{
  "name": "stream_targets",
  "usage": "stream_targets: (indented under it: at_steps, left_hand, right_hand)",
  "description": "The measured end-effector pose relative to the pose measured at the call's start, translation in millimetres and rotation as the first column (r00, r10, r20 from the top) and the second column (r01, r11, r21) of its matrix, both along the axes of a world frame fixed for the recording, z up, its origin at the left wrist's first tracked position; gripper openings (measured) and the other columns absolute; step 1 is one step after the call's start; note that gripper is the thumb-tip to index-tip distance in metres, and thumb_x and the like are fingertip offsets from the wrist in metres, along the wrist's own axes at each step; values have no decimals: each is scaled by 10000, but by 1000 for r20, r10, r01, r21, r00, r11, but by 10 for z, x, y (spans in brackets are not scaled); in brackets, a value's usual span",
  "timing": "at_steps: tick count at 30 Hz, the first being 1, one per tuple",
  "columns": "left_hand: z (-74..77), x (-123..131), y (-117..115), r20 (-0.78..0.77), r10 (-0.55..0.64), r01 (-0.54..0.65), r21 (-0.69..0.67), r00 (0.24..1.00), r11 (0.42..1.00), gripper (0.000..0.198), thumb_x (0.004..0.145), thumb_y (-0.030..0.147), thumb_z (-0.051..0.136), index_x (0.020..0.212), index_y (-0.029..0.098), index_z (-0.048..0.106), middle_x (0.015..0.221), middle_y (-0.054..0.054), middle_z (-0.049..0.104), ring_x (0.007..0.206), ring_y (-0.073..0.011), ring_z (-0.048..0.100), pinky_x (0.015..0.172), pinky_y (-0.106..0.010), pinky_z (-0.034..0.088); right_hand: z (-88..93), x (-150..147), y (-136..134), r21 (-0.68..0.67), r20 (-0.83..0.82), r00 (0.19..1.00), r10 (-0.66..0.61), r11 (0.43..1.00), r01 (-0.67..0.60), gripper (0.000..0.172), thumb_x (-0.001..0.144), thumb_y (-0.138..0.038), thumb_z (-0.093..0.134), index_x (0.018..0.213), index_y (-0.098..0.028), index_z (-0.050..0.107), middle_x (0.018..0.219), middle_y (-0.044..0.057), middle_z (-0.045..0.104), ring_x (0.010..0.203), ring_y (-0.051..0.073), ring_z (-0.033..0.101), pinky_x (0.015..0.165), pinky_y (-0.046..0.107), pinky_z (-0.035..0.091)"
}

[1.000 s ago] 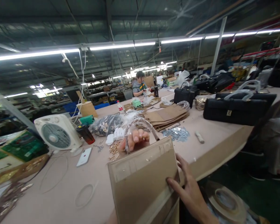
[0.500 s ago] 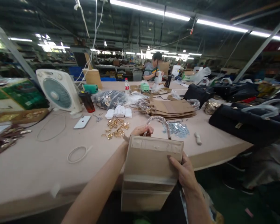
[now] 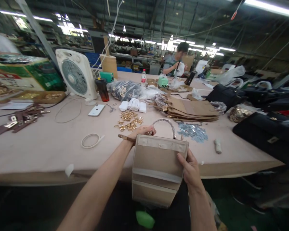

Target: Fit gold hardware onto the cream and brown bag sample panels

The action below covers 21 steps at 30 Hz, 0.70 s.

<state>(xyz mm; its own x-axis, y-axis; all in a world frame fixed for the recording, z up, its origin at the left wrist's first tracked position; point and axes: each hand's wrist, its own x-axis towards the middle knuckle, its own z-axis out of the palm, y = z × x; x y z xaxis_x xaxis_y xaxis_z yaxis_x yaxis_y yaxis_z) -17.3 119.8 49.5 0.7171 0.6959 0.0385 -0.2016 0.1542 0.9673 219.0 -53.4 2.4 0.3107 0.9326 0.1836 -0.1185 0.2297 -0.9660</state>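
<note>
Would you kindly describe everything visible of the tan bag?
The bag is tan, boxy, leather-like, with a paler strip along the facing side's top and bands lower down. An arched handle, seemingly film-wrapped, rises beyond its upper edge. It is held at the table's near edge. The left hand is at the handle's left end, grip partly hidden; the right hand holds the right side, thumb on the face.

Extends both bare arms forward from bottom edge. Angles left forearm (image 3: pixel 106 179) diagonally up and right, longer reach of the two. Holds left hand (image 3: pixel 147 130) farther out, fingers curled, palm hidden, exact grip unclear. Holds right forearm (image 3: pixel 199 203) steeper, tilted slightly left. Closes right hand (image 3: pixel 190 168) in a clamp: thumb in front, pointing up-left; fingers bent round behind, partly hidden. Sits nearer the body than left.
</note>
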Motion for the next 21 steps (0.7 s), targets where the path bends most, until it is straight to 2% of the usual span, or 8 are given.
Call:
stream_targets:
  at_steps: [3, 7, 12, 16, 18, 19, 21]
  left_hand:
    - [-24, -198, 59, -130, -3, 8, 42, 991, 999, 541, 834, 667, 696, 854, 127, 668, 738, 5, 560, 615, -94, 423, 583, -242, 311]
    - [-42, -423, 176, -228, -17, 25, 33, 974, 999, 563, 808, 685, 717, 858, 126, 672, 694, 12, 558, 588, -94, 426, 555, -236, 306]
    - [103, -554, 261, -348, -5, 45, 108, 938, 993, 553, 833, 709, 670, 905, 161, 659, 733, 6, 592, 598, -102, 472, 550, -237, 335]
    - [268, -570, 232, -564, -82, 175, 112, 822, 978, 552, 819, 713, 665, 909, 168, 657, 854, -36, 689, 696, -140, 589, 612, -261, 416]
    - [324, -550, 189, -633, -121, 258, 129, 765, 957, 553, 807, 698, 681, 994, 178, 664, 975, -61, 728, 769, -163, 637, 662, -278, 448]
    - [338, -530, 164, -662, -117, 302, 172, 740, 938, 571, 796, 692, 695, 1059, 187, 665, 1006, -63, 736, 801, -176, 651, 687, -285, 455]
    - [331, -473, 111, -713, -26, 358, 321, 701, 877, 637, 769, 684, 727, 1171, 195, 651, 986, -55, 741, 847, -205, 663, 723, -295, 458]
  right_hand:
    - [-88, -29, 156, 11, 13, 1000, -5, 1000, 5, 561, 828, -387, 829, 1356, -284, 670, 1461, 46, 624, 1420, 327, 505, 1219, 514, 359]
    - [-163, -88, 333, -18, -26, 1000, 0, 1000, 0, 626, 805, -386, 851, 1387, -273, 649, 1406, 72, 665, 1336, 335, 587, 1145, 532, 452]
    - [-192, -138, 491, 18, -13, 999, -38, 999, 38, 674, 785, -365, 869, 1409, -258, 637, 1457, 88, 622, 1372, 335, 556, 1193, 546, 395]
    - [-322, -89, 451, -2, 29, 999, -45, 999, 45, 646, 787, -379, 865, 1385, -250, 658, 1460, 99, 618, 1372, 344, 554, 1211, 583, 354]
    - [-394, -52, 389, -3, 60, 997, -57, 998, 58, 625, 793, -385, 860, 1371, -244, 669, 1460, 105, 617, 1361, 343, 565, 1210, 576, 358]
    - [-421, -37, 356, -2, 75, 995, -66, 998, 66, 624, 795, -385, 857, 1373, -243, 668, 1461, 107, 616, 1351, 341, 574, 1207, 569, 366]
    - [-454, -20, 301, -15, 95, 992, -78, 997, 80, 646, 802, -387, 850, 1398, -244, 647, 1434, 112, 639, 1306, 337, 611, 1186, 562, 396]
